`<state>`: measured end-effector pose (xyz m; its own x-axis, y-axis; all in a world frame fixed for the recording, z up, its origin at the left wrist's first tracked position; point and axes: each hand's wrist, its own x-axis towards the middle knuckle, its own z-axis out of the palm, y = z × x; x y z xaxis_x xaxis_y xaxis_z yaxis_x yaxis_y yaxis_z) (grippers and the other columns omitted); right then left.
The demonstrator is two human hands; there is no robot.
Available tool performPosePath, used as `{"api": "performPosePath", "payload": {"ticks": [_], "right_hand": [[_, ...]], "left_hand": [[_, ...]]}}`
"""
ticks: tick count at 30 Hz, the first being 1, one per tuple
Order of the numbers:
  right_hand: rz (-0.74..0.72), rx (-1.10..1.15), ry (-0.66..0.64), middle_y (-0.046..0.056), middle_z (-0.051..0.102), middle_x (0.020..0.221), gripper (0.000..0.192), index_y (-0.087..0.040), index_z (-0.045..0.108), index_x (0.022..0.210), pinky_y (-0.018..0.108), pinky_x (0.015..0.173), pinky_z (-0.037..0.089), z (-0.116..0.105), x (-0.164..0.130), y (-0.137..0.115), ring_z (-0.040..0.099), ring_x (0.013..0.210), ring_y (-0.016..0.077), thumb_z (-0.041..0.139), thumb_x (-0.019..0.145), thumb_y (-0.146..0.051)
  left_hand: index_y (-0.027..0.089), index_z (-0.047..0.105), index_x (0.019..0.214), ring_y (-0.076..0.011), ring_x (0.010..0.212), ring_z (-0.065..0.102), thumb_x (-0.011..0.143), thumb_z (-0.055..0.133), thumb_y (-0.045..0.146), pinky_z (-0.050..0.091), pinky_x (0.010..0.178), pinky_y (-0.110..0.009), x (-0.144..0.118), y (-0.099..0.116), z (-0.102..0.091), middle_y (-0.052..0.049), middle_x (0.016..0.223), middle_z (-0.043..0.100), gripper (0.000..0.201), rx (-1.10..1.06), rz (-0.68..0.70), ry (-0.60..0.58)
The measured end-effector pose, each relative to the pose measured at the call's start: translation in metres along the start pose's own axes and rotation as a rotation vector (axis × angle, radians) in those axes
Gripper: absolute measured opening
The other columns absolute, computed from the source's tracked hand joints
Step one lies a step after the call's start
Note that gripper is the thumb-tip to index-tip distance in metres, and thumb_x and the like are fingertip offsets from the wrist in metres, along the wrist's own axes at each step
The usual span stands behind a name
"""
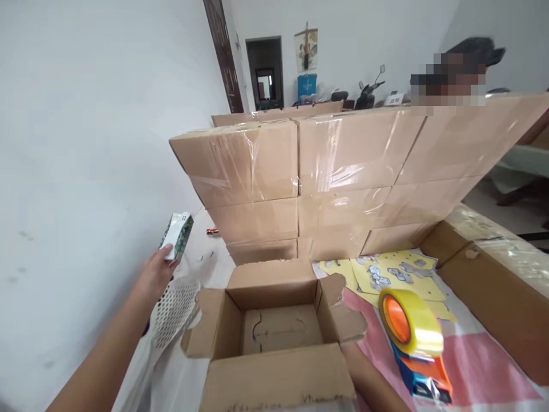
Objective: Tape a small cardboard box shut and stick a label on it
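Observation:
My left hand (156, 273) is raised at the left and holds a small white and green packet (176, 236) by its lower end, above and to the left of an open cardboard box (274, 329). The box stands in front of me with its flaps spread, and nothing lies inside it. Only my right forearm (369, 380) shows, passing behind the box's near right flap; the hand itself is hidden by the flap. A tape dispenser (415, 343) with an orange core and yellowish tape stands to the right of the box on a pink and white cloth (480, 366).
Sealed cardboard cartons (343, 171) are stacked in a wall behind the open box, with more cartons (493, 274) at the right. Yellow sticker sheets (390, 274) lie beyond the dispenser. A white perforated bag (174, 312) lies left of the box. A person stands behind the cartons.

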<state>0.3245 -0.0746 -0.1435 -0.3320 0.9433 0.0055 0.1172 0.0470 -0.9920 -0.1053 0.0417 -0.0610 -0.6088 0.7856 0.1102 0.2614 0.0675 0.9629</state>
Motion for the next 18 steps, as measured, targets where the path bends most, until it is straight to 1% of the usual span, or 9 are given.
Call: {"api": "performPosePath", "payload": {"ticks": [2,3,5,7,8,10,13,15,18], "right_hand": [[-0.013,0.050,-0.053,0.011,0.078,0.086,0.056,-0.023,0.074,0.110,0.042,0.076,0.064,0.000,0.002,0.001,0.075,0.087,0.0338,0.079,0.068,-0.060],[-0.026,0.072,-0.075,0.011,0.078,0.086,0.055,-0.022,0.075,0.108,0.043,0.076,0.064,-0.001,0.003,0.002,0.074,0.088,0.0337,0.080,0.067,-0.059],[-0.064,0.102,-0.094,0.010,0.077,0.085,0.052,-0.021,0.075,0.103,0.044,0.077,0.063,-0.002,0.004,0.004,0.073,0.089,0.0333,0.082,0.065,-0.055],[-0.102,0.098,-0.090,0.009,0.076,0.083,0.048,-0.021,0.074,0.099,0.045,0.078,0.063,-0.002,0.005,0.007,0.072,0.089,0.0323,0.085,0.062,-0.051],[-0.123,0.086,-0.081,0.008,0.076,0.082,0.047,-0.022,0.074,0.098,0.045,0.080,0.062,-0.002,0.005,0.010,0.072,0.089,0.0317,0.086,0.061,-0.049],[-0.174,0.058,-0.070,0.006,0.075,0.081,0.044,-0.022,0.073,0.096,0.047,0.088,0.060,-0.001,0.005,0.016,0.071,0.090,0.0304,0.087,0.062,-0.045],[-0.264,0.022,-0.042,0.004,0.074,0.083,0.039,-0.022,0.071,0.097,0.050,0.100,0.053,0.000,0.005,0.025,0.070,0.092,0.0282,0.086,0.065,-0.038],[-0.311,0.007,-0.021,0.004,0.074,0.086,0.038,-0.021,0.071,0.099,0.050,0.104,0.051,0.000,0.005,0.028,0.070,0.094,0.0275,0.085,0.066,-0.035],[-0.346,-0.005,0.026,0.005,0.074,0.092,0.039,-0.022,0.072,0.100,0.051,0.102,0.052,0.002,0.006,0.026,0.069,0.100,0.0293,0.085,0.065,-0.034]], "left_hand": [[0.015,0.066,0.112,-0.0249,0.092,0.071,0.074,0.071,0.062,0.059,0.076,-0.032,-0.055,0.023,-0.027,-0.010,0.105,0.074,0.060,-0.042,0.026,-0.030],[0.017,0.068,0.111,-0.0280,0.095,0.071,0.067,0.078,0.060,0.060,0.075,-0.033,-0.083,0.037,-0.035,-0.011,0.107,0.075,0.062,-0.012,0.069,-0.059],[0.022,0.073,0.112,-0.0305,0.104,0.069,0.067,0.082,0.055,0.059,0.078,-0.032,-0.135,0.067,-0.036,-0.008,0.117,0.075,0.057,0.243,0.256,-0.166],[0.028,0.071,0.123,-0.0303,0.109,0.068,0.072,0.079,0.053,0.057,0.081,-0.031,-0.172,0.093,-0.021,-0.005,0.121,0.074,0.057,0.467,0.459,-0.446],[0.029,0.070,0.125,-0.0295,0.110,0.068,0.076,0.076,0.053,0.056,0.084,-0.031,-0.183,0.102,-0.009,-0.004,0.123,0.073,0.055,0.548,0.511,-0.591],[0.028,0.071,0.125,-0.0288,0.108,0.068,0.083,0.067,0.056,0.054,0.086,-0.032,-0.196,0.107,0.018,-0.004,0.123,0.073,0.051,0.694,0.483,-0.859],[0.023,0.077,0.111,-0.0291,0.108,0.068,0.084,0.060,0.060,0.053,0.089,-0.033,-0.197,0.087,0.056,-0.006,0.119,0.075,0.048,0.789,0.246,-1.048],[0.021,0.079,0.099,-0.0296,0.102,0.070,0.085,0.055,0.060,0.053,0.084,-0.033,-0.194,0.068,0.074,-0.007,0.110,0.077,0.048,0.819,0.147,-1.070],[0.020,0.079,0.088,-0.0309,0.091,0.072,0.083,0.055,0.056,0.053,0.077,-0.035,-0.191,0.053,0.086,-0.009,0.099,0.079,0.044,0.880,0.144,-1.045]]}}
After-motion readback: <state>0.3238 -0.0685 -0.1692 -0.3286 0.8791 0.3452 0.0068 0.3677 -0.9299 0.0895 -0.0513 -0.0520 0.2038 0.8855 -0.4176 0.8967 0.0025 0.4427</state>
